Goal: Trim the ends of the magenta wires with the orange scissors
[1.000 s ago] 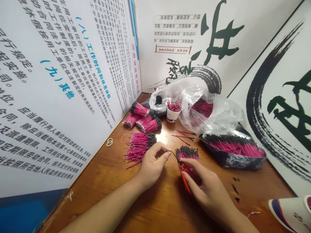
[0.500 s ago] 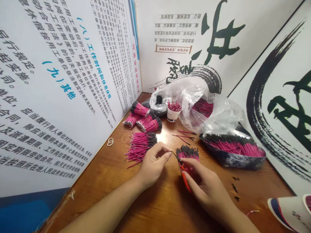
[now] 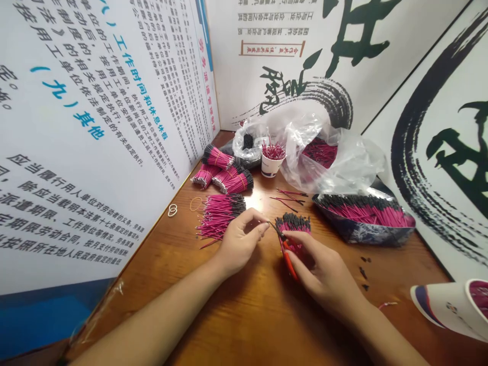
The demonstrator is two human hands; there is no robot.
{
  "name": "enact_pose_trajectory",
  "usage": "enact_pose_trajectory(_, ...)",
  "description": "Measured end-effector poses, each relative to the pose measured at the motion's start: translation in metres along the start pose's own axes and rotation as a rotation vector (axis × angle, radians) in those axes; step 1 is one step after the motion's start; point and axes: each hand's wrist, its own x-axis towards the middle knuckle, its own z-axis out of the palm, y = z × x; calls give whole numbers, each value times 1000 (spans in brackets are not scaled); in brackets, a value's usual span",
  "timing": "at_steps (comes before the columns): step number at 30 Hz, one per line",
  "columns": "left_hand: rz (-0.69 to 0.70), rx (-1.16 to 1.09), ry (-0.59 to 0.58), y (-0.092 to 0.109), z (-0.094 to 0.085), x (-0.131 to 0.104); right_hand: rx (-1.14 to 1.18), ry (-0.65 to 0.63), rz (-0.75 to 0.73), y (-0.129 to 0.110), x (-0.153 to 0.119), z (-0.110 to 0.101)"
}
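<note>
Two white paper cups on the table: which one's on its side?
The cup at the lower right, nearest the camera. The other, at the back beside the plastic bags, stands upright.

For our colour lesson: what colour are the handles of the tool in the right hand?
Red, in the head view.

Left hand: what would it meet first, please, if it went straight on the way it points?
The left hand would probably meet the pliers in the right hand first, though depth is unclear.
</note>
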Motion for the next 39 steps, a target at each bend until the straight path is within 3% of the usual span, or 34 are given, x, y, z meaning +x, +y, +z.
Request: enact_pose_trajectory(39,-14,-44,-21,7,1,-1,-9,-14,12,-2,-1,-4)
